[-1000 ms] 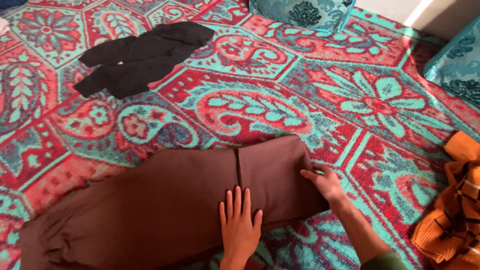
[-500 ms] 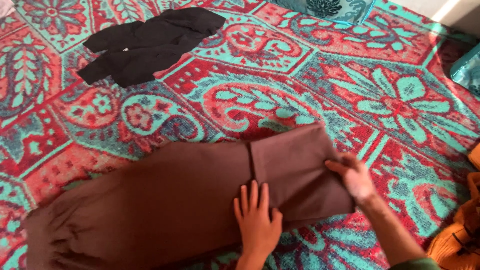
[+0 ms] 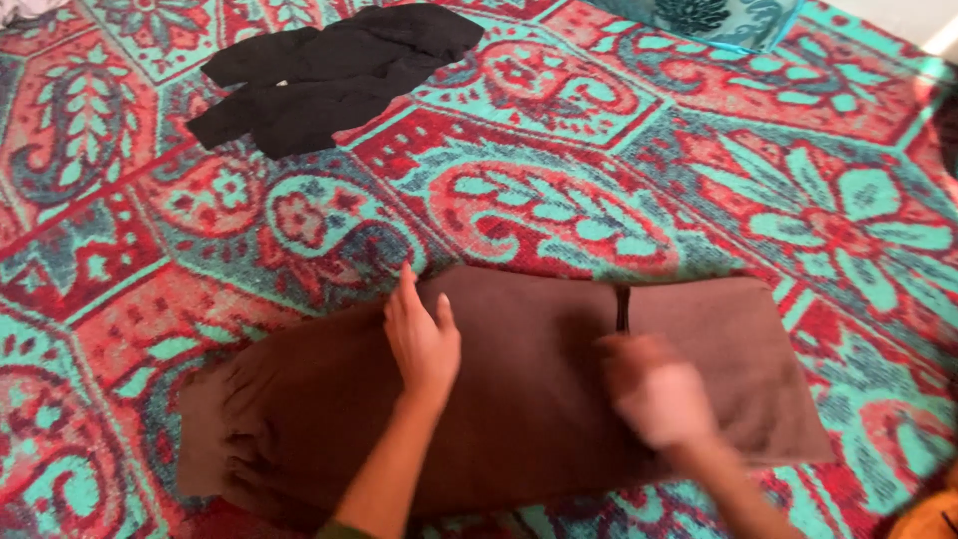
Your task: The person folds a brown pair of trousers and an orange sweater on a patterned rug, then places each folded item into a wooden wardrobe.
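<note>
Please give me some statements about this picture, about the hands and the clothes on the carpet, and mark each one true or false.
1. The left hand lies flat on the brown garment. True.
2. The right hand is lifted high above the carpet, away from any cloth. False: it is on the brown garment, blurred, near the fold line.
3. A black garment lies apart on the carpet, farther from the person. True.
4. The brown garment hangs on a chair. False: it lies spread on the red and turquoise patterned carpet.
5. One end of the brown garment is folded over. True.
</note>
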